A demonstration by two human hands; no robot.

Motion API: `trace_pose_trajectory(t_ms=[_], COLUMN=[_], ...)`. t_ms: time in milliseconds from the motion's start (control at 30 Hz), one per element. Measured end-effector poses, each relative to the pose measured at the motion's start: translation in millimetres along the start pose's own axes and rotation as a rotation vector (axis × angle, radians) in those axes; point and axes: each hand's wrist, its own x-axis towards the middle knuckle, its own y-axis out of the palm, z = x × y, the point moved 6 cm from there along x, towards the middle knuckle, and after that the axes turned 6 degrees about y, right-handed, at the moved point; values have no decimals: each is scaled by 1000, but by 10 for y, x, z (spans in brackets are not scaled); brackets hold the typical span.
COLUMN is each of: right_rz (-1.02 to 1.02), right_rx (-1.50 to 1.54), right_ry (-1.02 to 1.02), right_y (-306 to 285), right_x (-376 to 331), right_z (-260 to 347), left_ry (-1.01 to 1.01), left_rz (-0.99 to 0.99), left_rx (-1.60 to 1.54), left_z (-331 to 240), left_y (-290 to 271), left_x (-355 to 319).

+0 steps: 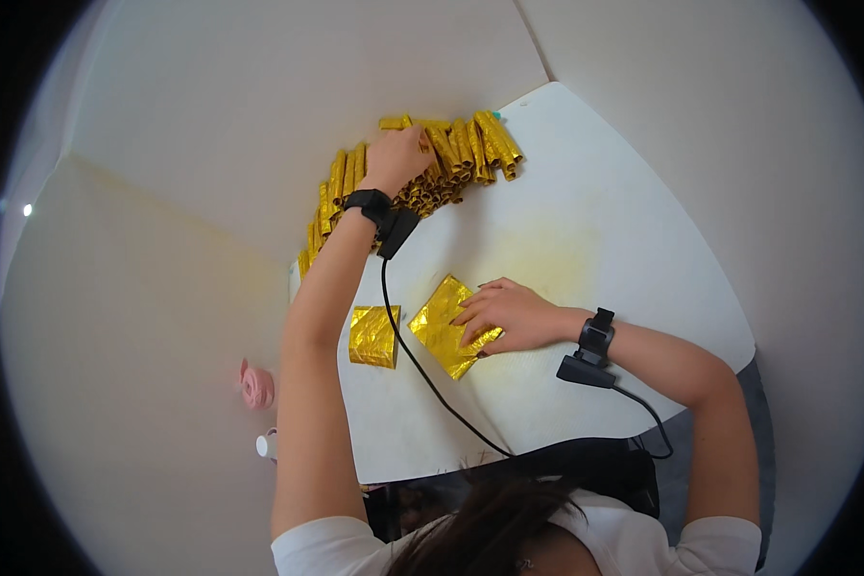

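At the far side of the table, my left hand (398,160) reaches over a pile of rolled gold foil-paper tubes (459,146). Its fingers are curled and closed on a gold paper roll (391,123) lying crosswise at the top of the pile; the fingertips are partly hidden. Nearer to me, my right hand (516,317) rests with fingers spread on a square gold foil sheet (439,328), which is turned cornerwise on the table. Left of it lies a stack of square gold foil sheets (373,338), apart from both hands.
The white table (586,240) has a curved right edge and meets pale walls. A black cable (430,378) from my left wrist device crosses between the foil pieces. Beyond the table's left edge are a pink roll (256,386) and a white cup (267,444).
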Motion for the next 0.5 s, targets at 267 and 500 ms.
trace_pose_trajectory(t_ms=[267,500], right_rz=[-13,-25], right_rx=[-8,-7], right_ry=[-13,12], right_y=[19,8], right_x=[-6,-25], right_z=[-10,-51], left_ry=[-151,-292], left_rz=[306,193], left_rx=[-474,-247], left_z=[159,141], left_y=[314,140], left_x=[74,198])
